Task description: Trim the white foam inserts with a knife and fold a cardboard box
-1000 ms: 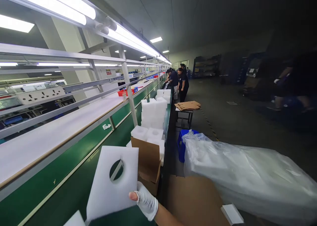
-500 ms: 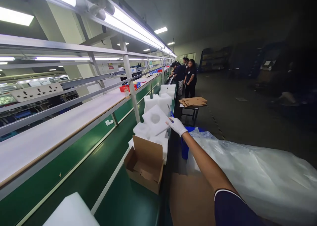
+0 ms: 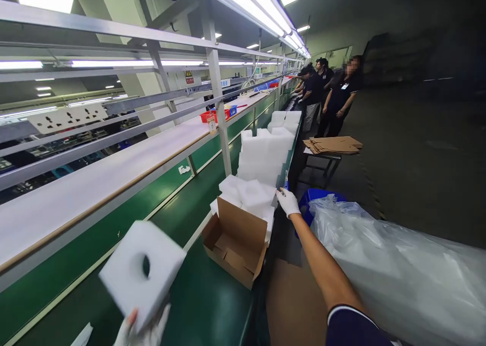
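At the lower left, my gloved left hand [image 3: 142,328] grips the lower edge of a white foam block [image 3: 125,265] with a round hole through it, raised above the green conveyor belt [image 3: 197,310]. My gloved right hand [image 3: 288,203] is closed on a slim blue pen [image 3: 286,180], which points upward. Its fingertips are beside the edge of a pile of white foam pieces [image 3: 255,193]; I cannot tell if they touch. Between the hands stands an open brown cardboard box [image 3: 237,245], its lid flap raised, on the belt.
Taller stacked foam [image 3: 264,156] stands farther along the belt. At right are a large clear plastic bag [image 3: 379,260], a blue bin [image 3: 307,199] and flattened cardboard [image 3: 332,144] on a stool. Metal rails [image 3: 218,83] run along the left. Several people stand at the far end.
My left hand has come into view with the foam block, which is raised and tilted. The foam piece at my right hand has dropped onto the pile. The view has shifted left.
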Available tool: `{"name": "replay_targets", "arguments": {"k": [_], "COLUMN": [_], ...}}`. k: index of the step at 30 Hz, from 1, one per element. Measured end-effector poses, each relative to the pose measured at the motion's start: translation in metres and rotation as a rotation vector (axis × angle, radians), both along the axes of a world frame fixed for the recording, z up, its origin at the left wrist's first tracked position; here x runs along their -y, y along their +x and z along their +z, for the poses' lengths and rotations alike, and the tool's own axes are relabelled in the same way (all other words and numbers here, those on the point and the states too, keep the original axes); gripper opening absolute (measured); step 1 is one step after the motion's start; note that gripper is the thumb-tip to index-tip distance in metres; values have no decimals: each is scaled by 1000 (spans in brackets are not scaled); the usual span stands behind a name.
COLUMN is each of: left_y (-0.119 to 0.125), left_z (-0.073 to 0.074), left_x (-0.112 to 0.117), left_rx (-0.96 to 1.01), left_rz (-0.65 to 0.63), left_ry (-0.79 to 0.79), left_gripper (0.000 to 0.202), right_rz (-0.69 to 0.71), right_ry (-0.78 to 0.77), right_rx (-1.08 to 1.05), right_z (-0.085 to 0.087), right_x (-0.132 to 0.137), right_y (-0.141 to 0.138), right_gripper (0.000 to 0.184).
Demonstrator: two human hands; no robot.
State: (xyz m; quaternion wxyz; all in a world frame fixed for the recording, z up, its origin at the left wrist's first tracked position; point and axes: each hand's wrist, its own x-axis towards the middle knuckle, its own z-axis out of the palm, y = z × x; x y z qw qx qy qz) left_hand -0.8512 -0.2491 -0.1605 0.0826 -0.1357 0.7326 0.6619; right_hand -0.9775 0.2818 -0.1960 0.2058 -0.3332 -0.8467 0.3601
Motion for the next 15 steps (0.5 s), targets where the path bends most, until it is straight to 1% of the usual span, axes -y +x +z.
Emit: {"name": "replay_targets", "arguments": {"k": [2, 4, 5, 6, 7, 8, 9, 10, 11, 12, 13, 14, 15], "left_y": [-37, -80, -101, -122, -140, -157, -170, -179, -184, -186, -183, -177, -168], "left_z": [15, 37, 50, 64, 78, 91, 102, 110, 114, 114, 111, 103, 91], "left_x": [-38, -87, -115, -144, -173, -201, -227, -249, -264, -274, -276, -271, -258], "left_rx": [-28, -56, -20, 30, 74, 120, 172, 226, 271, 290, 271, 208, 108], "left_rz": [-40, -116, -178, -207, -218, -215, -214, -244, -259, -279, -304, -330, -356], "left_ry": [111, 251, 440, 577, 650, 678, 655, 624, 609, 582, 562, 542, 508], "left_gripper": [61, 57, 58, 58, 58, 58, 60, 65, 72, 77, 80, 79, 75], "right_rz": [24, 49, 57, 60, 57, 48, 33, 14, -7, -30, -49, -64, -74], "right_ry": [11, 21, 24, 27, 27, 21, 12, 2, -3, -4, -3, -5, -14], "right_rx": [-56, -132, -171, -203, -230, -247, -249, -240, -228, -222, -224, -229, -230], "right_z": [-10, -22, -27, -32, -36, -39, -41, -42, -43, -44, -45, -47, -49], "right_x": [3, 3, 3, 3, 3, 3, 3, 4, 5, 6, 8, 11, 15], "right_y": [24, 53, 68, 84, 100, 117, 133, 149, 166, 181, 197, 211, 225], "right_gripper": [54, 55, 54, 53, 52, 51, 49, 47, 45, 43, 41, 41, 41]}}
